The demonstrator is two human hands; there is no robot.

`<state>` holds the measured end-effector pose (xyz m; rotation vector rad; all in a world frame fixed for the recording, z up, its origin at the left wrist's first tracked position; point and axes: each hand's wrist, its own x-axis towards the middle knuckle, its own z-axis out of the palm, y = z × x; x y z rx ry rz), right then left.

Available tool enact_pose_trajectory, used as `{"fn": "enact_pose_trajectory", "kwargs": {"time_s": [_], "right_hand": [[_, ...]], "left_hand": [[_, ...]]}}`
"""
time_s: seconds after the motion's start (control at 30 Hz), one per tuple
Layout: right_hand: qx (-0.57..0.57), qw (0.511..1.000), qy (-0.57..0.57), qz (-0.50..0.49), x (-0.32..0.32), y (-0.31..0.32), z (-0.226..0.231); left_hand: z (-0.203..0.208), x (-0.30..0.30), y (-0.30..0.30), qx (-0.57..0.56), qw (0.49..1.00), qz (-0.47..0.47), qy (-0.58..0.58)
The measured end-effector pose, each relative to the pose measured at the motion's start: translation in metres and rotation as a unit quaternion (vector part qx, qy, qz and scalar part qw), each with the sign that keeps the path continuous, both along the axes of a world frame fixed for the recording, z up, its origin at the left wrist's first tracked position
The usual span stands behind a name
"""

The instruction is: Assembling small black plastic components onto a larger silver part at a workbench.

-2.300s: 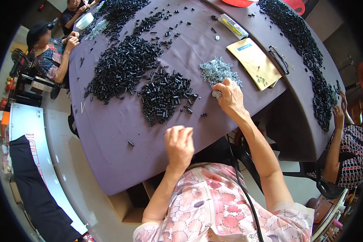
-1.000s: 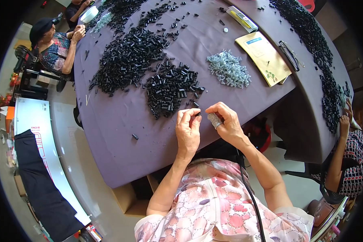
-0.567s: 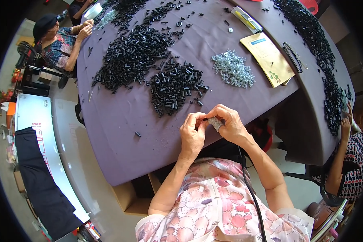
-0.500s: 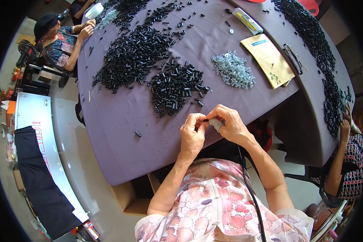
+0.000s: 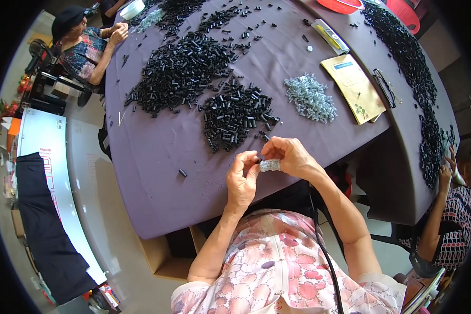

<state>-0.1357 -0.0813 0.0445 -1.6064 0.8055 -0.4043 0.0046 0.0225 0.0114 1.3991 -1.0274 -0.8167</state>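
Here, the left hand (image 5: 240,183) has its thumb and fingertips pinched on a small black tube (image 5: 259,160), above the worktop (image 5: 157,193) by its near edge. Just beside it, the right hand (image 5: 296,158) is curled, with a knobbly silvery piece (image 5: 270,165) showing at its thumb side — whether that is gripped or worn over the thumb, I cannot tell, nor how tightly the fingers close.

Just past the hands lies a pile of black tubes (image 5: 235,115); a bigger black heap (image 5: 183,73) spreads beyond it toward the far edge. One loose tube (image 5: 182,172) lies on the cloth between the left edge and the hands. Nearer the right edge sit a pile of clear bits (image 5: 311,99), then a yellow booklet (image 5: 353,86), with glasses (image 5: 384,88) beside it. Farther out — at the left edge — a co-worker (image 5: 83,49) in a black hat holds both hands together.
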Motion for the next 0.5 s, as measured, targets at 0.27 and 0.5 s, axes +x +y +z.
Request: {"fn": "enact_pose_trajectory", "kwargs": {"time_s": [0.27,0.5], "right_hand": [[-0.366,0.916,0.112,-0.123,0.03,-0.009,-0.015],[-0.426,0.898,-0.02,-0.107,0.03,-0.006,-0.007]], "left_hand": [[0.0,0.008,0.003,-0.028,0.999,0.032,0.01],[0.001,0.013,0.001,-0.023,0.994,0.03,0.1]]}}
